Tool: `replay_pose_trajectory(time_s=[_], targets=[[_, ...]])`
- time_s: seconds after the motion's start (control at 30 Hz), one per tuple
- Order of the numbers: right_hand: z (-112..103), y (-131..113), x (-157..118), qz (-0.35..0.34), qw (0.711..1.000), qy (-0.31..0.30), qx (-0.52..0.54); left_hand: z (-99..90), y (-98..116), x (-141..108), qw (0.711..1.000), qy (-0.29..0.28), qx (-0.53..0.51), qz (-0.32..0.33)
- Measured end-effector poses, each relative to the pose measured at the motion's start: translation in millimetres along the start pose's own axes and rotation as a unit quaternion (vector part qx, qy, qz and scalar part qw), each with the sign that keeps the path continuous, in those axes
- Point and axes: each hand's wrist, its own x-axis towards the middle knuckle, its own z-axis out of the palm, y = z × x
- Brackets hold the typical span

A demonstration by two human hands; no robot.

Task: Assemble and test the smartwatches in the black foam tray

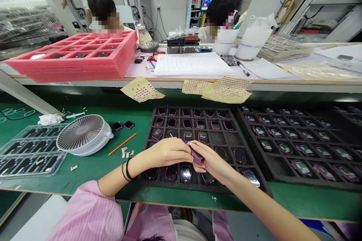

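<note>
Over the middle of a black foam tray (207,185), a purple smartwatch body (197,158) is held between my two hands. My right hand (212,161) is closed round its side, the thumb on top and the fingers beneath. On the other side, the fingertips of my left hand (171,153) are pinched against it. My fingers hide part of the watch. Below them, the tray's compartments hold several purple-framed watch bodies with dark screens, one of them a lit-looking watch (186,173) near the front. My forearms cover some compartments.
Right: second foam tray (279,175) of watches. Left: round fan (85,135), clear plastic tray (31,169), orange stick (122,144), two watch bodies (129,124). Above, a shelf carries pink foam (76,68) and papers (192,64); yellow sticker sheets (226,89) hang off its edge. People sit beyond.
</note>
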Motion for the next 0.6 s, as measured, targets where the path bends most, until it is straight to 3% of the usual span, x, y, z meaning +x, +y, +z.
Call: replay_pose_trajectory(time_s=[0.13, 0.33, 0.6], targets=[[1.1, 5.6, 1.1, 0.021, 0.999, -0.012, 0.030, 0.1, 0.4, -0.6, 0.999, -0.022, -0.028, -0.031], [5.8, 10.8, -6.0, 0.012, 0.999, 0.008, -0.040, 7.5, 0.4, -10.5, 0.971, -0.004, -0.188, -0.145], [18.3, 37.8, -5.7, 0.029, 0.995, 0.031, -0.089, 17.7, 15.8, -32.7, 0.945, -0.038, -0.215, -0.243]])
